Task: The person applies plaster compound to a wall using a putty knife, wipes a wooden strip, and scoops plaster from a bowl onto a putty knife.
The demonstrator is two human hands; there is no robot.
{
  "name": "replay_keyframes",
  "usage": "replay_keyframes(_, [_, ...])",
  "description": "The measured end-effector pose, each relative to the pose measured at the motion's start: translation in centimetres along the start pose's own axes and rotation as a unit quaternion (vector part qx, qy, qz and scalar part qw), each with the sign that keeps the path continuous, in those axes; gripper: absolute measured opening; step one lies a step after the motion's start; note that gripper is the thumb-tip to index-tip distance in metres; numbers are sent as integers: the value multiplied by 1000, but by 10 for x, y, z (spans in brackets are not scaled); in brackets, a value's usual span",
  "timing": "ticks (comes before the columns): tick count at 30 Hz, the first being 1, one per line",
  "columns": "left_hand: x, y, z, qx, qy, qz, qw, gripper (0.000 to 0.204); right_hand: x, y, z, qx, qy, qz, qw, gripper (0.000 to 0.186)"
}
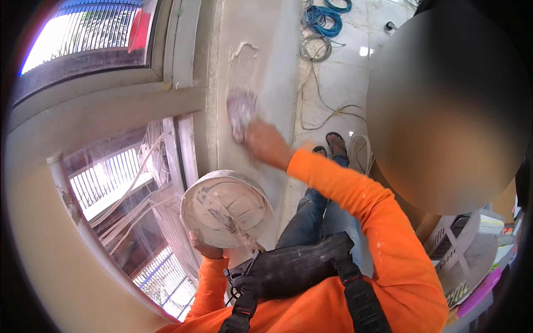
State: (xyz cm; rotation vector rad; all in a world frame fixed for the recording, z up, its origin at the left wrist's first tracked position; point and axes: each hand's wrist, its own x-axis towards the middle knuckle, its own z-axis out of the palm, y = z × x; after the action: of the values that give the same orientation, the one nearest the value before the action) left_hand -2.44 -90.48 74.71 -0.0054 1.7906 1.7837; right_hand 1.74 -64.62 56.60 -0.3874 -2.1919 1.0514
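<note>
My right hand (267,142) is closed round a putty knife (242,110), whose blade is smeared by motion. The blade lies against a pale wall strip (280,55), below a ridge of wet putty (244,51). Lower down, my left hand (206,246) grips a round bucket (187,208) from its left side and underneath; most of those fingers are hidden. Putty coats the inside of the bucket. A flat, putty-caked tool (225,217) leans across its mouth, its end reaching over the near rim.
A window frame (186,105) with glass panes borders the left side. Coiled blue cable (322,21) and grey cable (315,49) lie on the tiled floor (333,89). A white plastic crate (463,250) stands at right. A large blurred patch hides the upper right.
</note>
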Motion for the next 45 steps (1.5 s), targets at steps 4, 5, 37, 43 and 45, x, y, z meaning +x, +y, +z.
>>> replay_keyframes(4, [14,5,22,27,107,9,994,58,-51,-48,-13,72,-257,87,960,31])
replay_keyframes(5, [18,6,28,20,102,12,995,58,-64,-57,-21,72,-293,86,950,31])
replay_keyframes(37, [23,3,50,-71,134,-3,988,66,58,185,-2,230,153,382,882,45])
replay_keyframes(43, [25,0,41,-167,50,-33,984,70,42,155,48,-53,5,286,957,29])
replay_keyframes(45, [27,1,36,-113,98,-37,988,72,23,131,55,-38,-44,277,959,25])
